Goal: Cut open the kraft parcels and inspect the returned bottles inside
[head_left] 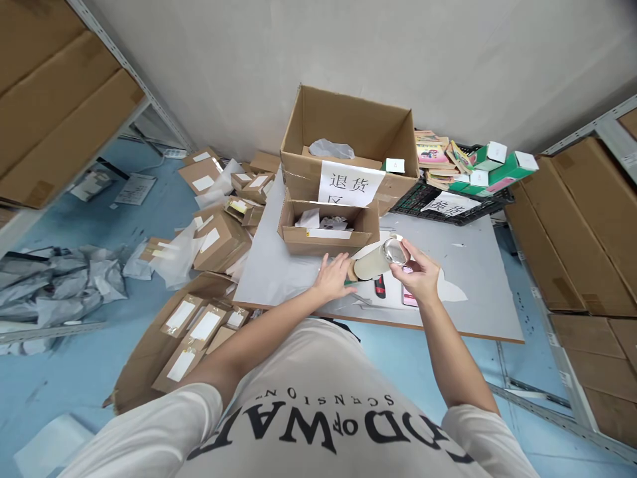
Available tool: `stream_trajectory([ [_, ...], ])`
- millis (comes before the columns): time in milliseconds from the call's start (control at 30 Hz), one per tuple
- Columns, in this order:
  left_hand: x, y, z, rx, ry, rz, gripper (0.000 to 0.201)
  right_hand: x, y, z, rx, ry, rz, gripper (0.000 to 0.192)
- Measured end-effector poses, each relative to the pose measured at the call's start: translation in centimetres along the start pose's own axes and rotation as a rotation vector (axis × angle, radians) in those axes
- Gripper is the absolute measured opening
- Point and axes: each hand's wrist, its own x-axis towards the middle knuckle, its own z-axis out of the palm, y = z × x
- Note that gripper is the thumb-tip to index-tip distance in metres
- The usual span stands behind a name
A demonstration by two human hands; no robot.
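Cylinder (377, 261) at centre frame is pale beige with a clear, shiny round end cap, lying tilted above the bench (478, 292). Right hand (421, 273) curls its fingers around the capped end, gripping it. Left hand (332, 277) rests flat, fingers spread, just left of the cylinder's other end. Behind sits a small open box (328, 234).

Cylinder (374, 263): matt cream paper or card wall, glossy clear end cap (395, 250). Table (478, 292): smooth matt grey top. Near carton (326, 240) and far carton (348, 133): plain brown corrugated cardboard. Right crate (448, 211): black plastic mesh.
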Motion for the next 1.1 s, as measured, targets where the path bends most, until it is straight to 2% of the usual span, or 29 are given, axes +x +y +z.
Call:
stream_trajectory([
  [100, 1.8, 0.7, 0.6, -0.025, -0.022, -0.034, 0.095, -0.4, 0.1, 0.2, -0.045, -0.031, -0.028, 0.058],
  [200, 3.1, 0.6, 0.9, -0.021, -0.076, -0.054, 0.084, -0.5, 0.0, 0.3, -0.080, -0.044, -0.061, 0.057],
  [300, 3.5, -0.1, 0.9, -0.045, -0.077, -0.051, 0.071, -0.3, 0.0, -0.1, -0.111, -0.057, -0.132, 0.058],
  [500, 3.3, -0.9, 0.7, -0.127, -0.057, -0.030, 0.071, 0.2, 0.6, -0.8, -0.141, -0.132, -0.153, 0.055],
  [667, 3.4, -1.1, 0.9, -0.153, -0.055, -0.021, 0.070, -0.1, 1.0, -0.3, -0.069, -0.244, -0.206, 0.056],
  [800, 3.3, -1.3, 1.2, -0.157, -0.053, -0.027, 0.070, -0.9, 1.2, 0.6, -0.087, -0.318, -0.172, 0.055],
  [967, 3.2, -1.4, 1.2, -0.155, -0.043, -0.022, 0.072, -1.7, 1.8, 1.7, -0.156, -0.435, -0.051, 0.054],
  [1100, 3.1, -1.5, 1.1, -0.164, -0.045, -0.023, 0.070, -1.6, 2.2, 2.2, -0.251, -0.556, -0.038, 0.050],
])
